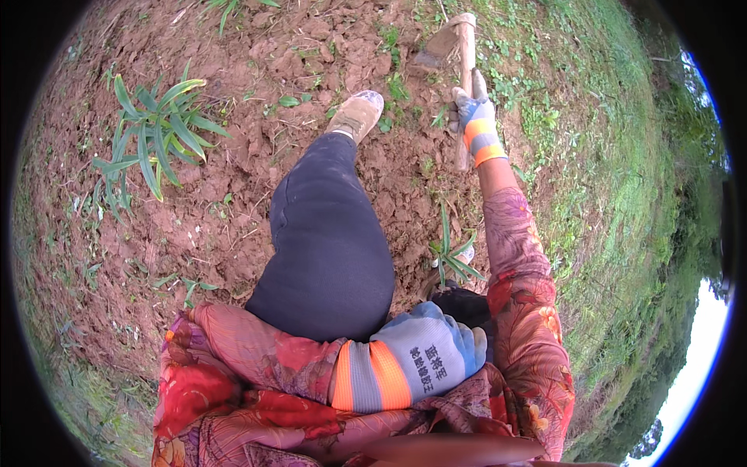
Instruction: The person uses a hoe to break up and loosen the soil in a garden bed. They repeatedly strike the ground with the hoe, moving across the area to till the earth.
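My right hand [475, 114], in a grey and blue work glove with an orange-striped cuff, grips the wooden handle of a short-handled hoe [467, 49]. The hoe's metal blade is at the upper end and points left, low over the soil. My left hand [437, 350], in a matching glove that bears writing, rests in front of my body beside my thigh, its fingers curled to the right. Whether it holds anything cannot be seen. Below the hoe, a small long-leaved plant [449, 254] stands near my rear foot.
Reddish clumpy soil [233, 245] surrounds my forward shoe [357, 114]. A larger long-leaved plant [157, 128] grows at the left, with a smaller plant [189, 286] lower down. Low weeds and grass [601, 175] cover the right side, with trees [694, 227] beyond.
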`<state>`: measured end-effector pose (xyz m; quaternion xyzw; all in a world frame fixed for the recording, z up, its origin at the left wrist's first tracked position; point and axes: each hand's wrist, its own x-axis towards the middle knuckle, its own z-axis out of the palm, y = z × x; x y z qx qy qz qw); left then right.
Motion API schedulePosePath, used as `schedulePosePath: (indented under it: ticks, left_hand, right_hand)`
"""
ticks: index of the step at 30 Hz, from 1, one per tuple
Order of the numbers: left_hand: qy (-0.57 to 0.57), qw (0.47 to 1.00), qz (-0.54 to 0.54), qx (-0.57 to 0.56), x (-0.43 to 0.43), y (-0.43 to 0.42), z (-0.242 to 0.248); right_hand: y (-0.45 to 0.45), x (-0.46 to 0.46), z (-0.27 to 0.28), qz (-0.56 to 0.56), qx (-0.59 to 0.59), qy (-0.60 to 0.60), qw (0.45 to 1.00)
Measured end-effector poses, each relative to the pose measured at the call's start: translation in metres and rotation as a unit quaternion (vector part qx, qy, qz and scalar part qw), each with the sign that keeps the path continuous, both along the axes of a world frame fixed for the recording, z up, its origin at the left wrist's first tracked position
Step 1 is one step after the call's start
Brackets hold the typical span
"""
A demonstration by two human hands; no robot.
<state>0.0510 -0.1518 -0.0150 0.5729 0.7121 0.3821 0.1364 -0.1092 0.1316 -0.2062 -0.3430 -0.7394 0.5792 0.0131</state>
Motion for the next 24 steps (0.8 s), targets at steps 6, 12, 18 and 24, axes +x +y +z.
schedulePosePath:
  ticks: [6,12,18,24]
  left_hand:
    - [-0.007,1.0,0.009,-0.029,0.006,0.004,-0.002]
    - [-0.026,1.0,0.004,-0.002,0.002,0.0,-0.001]
    - [-0.016,0.999,-0.007,-0.029,0.004,0.002,-0.002]
    - [-0.016,0.999,0.015,-0.026,0.002,0.005,0.0]
  right_hand:
    - [-0.005,-0.006,0.005,-0.089,0.05,0.142,0.985]
    - [-0.016,0.01,-0.037,-0.08,-0.026,0.013,0.996]
    - [0.007,0.003,-0.009,-0.031,0.047,0.133,0.989]
    - [-0.015,-0.013,-0.031,-0.077,-0.062,0.069,0.993]
